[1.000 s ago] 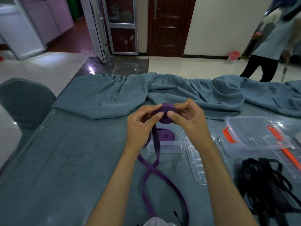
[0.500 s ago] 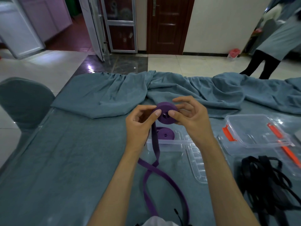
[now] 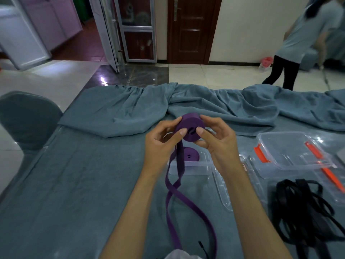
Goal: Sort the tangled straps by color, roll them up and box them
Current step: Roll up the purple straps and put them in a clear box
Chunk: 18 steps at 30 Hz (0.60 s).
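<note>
Purple strap roll (image 3: 190, 128) held up mid-frame, both hands on it

Left hand (image 3: 162, 144) and right hand (image 3: 216, 142) each have their grip clamped on the roll, thumbs pressed on its face, and the loose tail (image 3: 174, 199) hangs down to the blue worktop (image 3: 74, 184). Just below sits a clear box (image 3: 190, 166) with another purple roll (image 3: 190, 156) inside. Tangled black straps (image 3: 306, 208) lie lower right, near an orange-latched box (image 3: 291, 152).

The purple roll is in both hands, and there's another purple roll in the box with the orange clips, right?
Not quite. Both hands, left hand and right hand, do hold the purple roll, but the head view shows the other purple roll in the plain clear box, not in the box with orange clips.
</note>
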{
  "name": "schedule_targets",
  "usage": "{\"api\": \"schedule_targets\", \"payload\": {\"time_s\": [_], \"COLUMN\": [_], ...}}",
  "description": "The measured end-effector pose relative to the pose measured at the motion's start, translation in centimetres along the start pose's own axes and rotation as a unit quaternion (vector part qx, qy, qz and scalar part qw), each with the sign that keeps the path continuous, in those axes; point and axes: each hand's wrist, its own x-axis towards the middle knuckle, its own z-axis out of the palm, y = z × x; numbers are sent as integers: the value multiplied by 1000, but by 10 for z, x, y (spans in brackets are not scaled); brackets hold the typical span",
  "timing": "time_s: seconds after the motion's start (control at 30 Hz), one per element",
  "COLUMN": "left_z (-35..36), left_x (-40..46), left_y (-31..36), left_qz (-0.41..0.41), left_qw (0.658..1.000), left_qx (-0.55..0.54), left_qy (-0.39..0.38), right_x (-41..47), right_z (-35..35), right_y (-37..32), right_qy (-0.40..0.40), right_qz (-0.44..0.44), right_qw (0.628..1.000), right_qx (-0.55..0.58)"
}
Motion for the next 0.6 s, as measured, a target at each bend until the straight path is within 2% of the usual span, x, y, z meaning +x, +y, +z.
{"api": "schedule_targets", "payload": {"time_s": [0.17,0.27,0.33,0.5,0.6], "left_z": [3,3,-1,1,-3], "left_x": [-4,-4,-1,0,-1], "left_y": [-3,-1,1,3,2], "left_qz": [-6,-10,-10,-24,-32], "left_qw": [998,1000,1000,997,998], "left_qx": [24,-7,-10,-27,-24], "left_qy": [58,17,2,72,40], "right_x": [-1,-2,-1,1,0], "right_z": [-1,2,2,1,7], "right_y": [-4,-7,-6,-6,-9], "right_qy": [17,24,20,13,40], "right_qz": [-1,-37,-31,-22,-54], "right_qw": [998,998,998,995,995], "right_qx": [-65,-50,-44,-99,-68]}}
